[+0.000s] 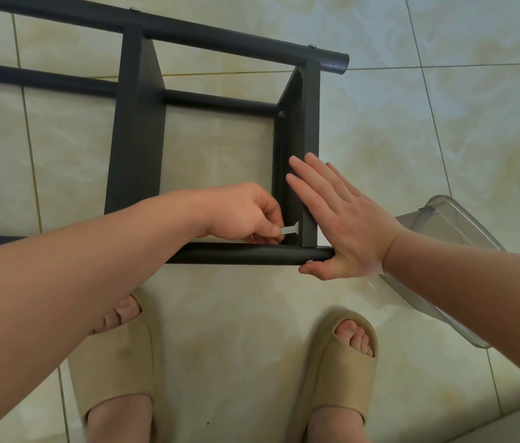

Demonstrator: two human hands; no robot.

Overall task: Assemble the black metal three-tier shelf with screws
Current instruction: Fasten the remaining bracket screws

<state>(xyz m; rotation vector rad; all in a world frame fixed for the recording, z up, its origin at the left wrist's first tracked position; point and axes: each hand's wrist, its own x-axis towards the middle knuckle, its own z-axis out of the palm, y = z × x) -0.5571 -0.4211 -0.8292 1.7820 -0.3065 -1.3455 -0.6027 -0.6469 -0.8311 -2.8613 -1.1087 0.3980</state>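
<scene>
Black metal three-tier shelf (pixel 137 139), partly assembled, lies on its side on a glossy cream marble-patterned tile floor (pixel 444 123), directly in front of the person's feet. Two flat black shelf panels stand on edge between round black tubes: a far tube (pixel 220 36) running across the top of the view and a near tube (pixel 245 254) lying closest to the feet. Small silver screw heads (pixel 312 46) show along the far tube, one more (pixel 281 114) sits on the inner flange of the right-hand end panel (pixel 311 123), and another (pixel 309 261) shows near the end of the near tube. Left hand (pixel 245 212) reaches into the frame with fingers curled, pinching a small flat silver metal tool (pixel 289 230) whose far end meets the inner corner where the end panel joins the near tube. Right hand (pixel 341 225) is spread flat, fingers straight and together, pressed against the outer face of the end panel, with the thumb lying under the end of the near tube. A clear plastic container (pixel 444 219) rests on the floor just to the right, partly hidden by the right forearm. Both feet wear beige foam slide sandals (pixel 341 356).
</scene>
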